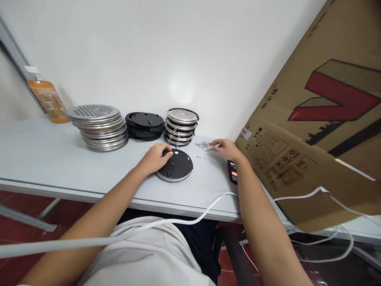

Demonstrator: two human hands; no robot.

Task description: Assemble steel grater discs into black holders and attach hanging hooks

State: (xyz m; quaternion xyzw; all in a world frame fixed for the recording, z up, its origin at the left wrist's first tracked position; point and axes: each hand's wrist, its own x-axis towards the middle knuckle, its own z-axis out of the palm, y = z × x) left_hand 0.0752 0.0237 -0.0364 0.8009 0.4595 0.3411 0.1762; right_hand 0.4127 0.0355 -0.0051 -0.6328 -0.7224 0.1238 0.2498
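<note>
Fingers of left hand (156, 157) pressed on round black disc (175, 165), right hand (226, 148) pinching wire clips (204, 145)

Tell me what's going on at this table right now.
A person sits at a white table. Their left hand rests on a black round disc lying flat in front of them. Their right hand reaches into a small pile of metal clips; one loose clip lies beside the disc. Behind stand a stack of perforated metal discs, a stack of black discs and a stack of clipped-together assemblies. A phone lies by the right wrist.
</note>
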